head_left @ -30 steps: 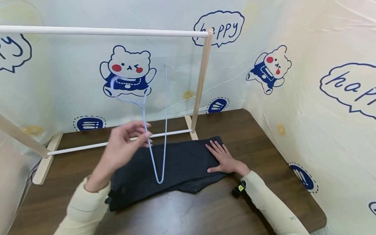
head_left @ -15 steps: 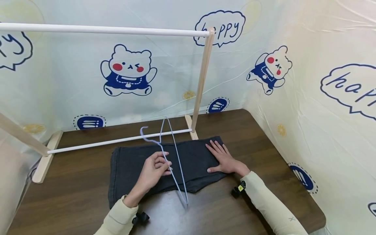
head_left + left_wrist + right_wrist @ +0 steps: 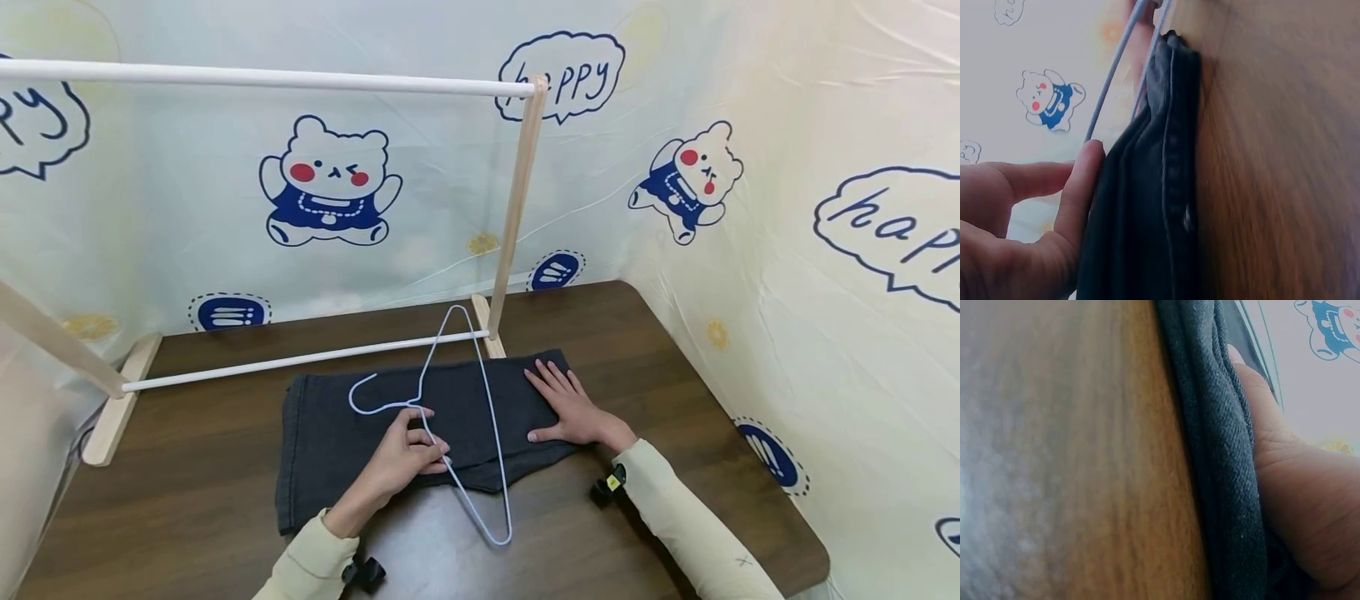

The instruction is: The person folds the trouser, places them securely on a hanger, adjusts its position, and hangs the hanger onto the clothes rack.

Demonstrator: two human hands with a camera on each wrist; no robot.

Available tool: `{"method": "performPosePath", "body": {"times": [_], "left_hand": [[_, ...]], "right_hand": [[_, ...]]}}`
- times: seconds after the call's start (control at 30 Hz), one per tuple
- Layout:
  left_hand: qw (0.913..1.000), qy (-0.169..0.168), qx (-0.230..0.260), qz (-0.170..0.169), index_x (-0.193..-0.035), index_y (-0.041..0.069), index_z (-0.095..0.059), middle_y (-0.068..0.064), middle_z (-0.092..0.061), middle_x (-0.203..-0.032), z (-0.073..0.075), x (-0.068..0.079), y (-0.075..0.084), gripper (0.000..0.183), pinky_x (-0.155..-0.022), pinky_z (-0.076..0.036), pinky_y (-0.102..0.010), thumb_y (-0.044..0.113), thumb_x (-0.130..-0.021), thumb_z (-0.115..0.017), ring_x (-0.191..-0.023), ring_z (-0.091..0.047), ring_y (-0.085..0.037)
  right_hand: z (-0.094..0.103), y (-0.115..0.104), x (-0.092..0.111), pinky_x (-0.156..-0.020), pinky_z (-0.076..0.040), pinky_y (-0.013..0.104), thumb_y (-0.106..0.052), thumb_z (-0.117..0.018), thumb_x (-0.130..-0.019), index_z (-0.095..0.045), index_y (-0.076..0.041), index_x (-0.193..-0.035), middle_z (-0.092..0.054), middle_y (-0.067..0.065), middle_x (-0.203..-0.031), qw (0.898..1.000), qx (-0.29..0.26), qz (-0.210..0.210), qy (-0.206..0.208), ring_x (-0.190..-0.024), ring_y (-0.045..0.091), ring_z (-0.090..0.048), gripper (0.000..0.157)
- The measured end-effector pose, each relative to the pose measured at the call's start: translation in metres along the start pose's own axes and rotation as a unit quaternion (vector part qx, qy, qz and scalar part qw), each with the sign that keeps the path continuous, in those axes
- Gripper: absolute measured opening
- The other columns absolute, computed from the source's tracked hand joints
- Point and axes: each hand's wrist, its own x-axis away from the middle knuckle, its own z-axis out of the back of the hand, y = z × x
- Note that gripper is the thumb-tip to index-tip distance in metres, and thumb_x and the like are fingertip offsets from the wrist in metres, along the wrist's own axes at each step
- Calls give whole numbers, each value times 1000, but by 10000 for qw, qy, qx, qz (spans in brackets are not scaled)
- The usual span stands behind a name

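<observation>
Folded dark trousers (image 3: 345,450) lie flat across the table, their stitched edge showing in the left wrist view. Over them is a pale blue wire hanger (image 3: 491,408), its hook pointing left and one end reaching past the near edge of the cloth. My left hand (image 3: 408,454) pinches one side of the hanger near the hook, thumb against fingers, low over the cloth. On the right end of the trousers my right hand (image 3: 572,410) rests flat with fingers spread. In the right wrist view its thumb (image 3: 1260,406) lies against the layered fabric.
A rack with a white top rail (image 3: 300,79), a white lower bar (image 3: 247,371) and wooden posts (image 3: 517,200) stands behind the trousers. Brown tabletop (image 3: 622,358) surrounds the cloth. A printed curtain (image 3: 450,167) hangs close at the back and right.
My left hand has brought the hanger down and to the right, from in front of the rack onto the trousers, turning it flatter. My right hand has stayed in place.
</observation>
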Motion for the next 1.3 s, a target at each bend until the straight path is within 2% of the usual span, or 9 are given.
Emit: {"method": "performPosePath", "body": {"times": [0.2, 0.4, 0.57, 0.73, 1.3], "left_hand": [[9991, -82, 409, -4, -131, -17, -46, -24, -68, -104, -8, -8, -3, 34, -80, -62, -31, 4, -105, -51, -85, -69, -14], [9947, 451, 923, 47, -124, -20, -56, -20, -72, -102, -17, -14, -6, 30, -82, -60, -27, 4, -106, -51, -84, -72, -12], [9921, 518, 1140, -63, -130, -19, -54, -22, -73, -105, -23, -18, -9, 32, -81, -61, -28, 1, -104, -53, -82, -73, -14], [9912, 600, 1166, -181, -134, -17, -52, -23, -74, -102, -25, -20, -11, 35, -78, -61, -28, -3, -103, -54, -81, -74, -15], [9932, 590, 1001, -100, -128, -18, -55, -22, -74, -97, -26, -27, -21, 29, -75, -61, -26, -5, -102, -54, -80, -73, -15]], "right_hand": [[-1, -1, -1, -122, 1, 65, -55, -74, -88, -12, -14, -165, 0, 15, -171, 10000, -7, 33, 11, -157, 38, 5, 107], [-2, -1, -1, -122, 2, 64, -56, -74, -88, -11, -14, -165, 0, 14, -171, 10000, 21, -6, -14, -157, 37, 5, 108], [0, -1, 0, -122, 1, 65, -55, -75, -87, -13, -13, -165, -1, 15, -171, 10000, 62, -20, 10, -157, 38, 4, 108], [0, -1, -1, -121, 0, 66, -56, -74, -87, -13, -13, -165, -1, 16, -171, 9999, 84, 74, 26, -157, 39, 3, 108], [-2, 0, 2, -121, 1, 65, -56, -75, -86, -13, -13, -165, -1, 15, -171, 10000, -10, 18, 85, -157, 39, 4, 109]]}}
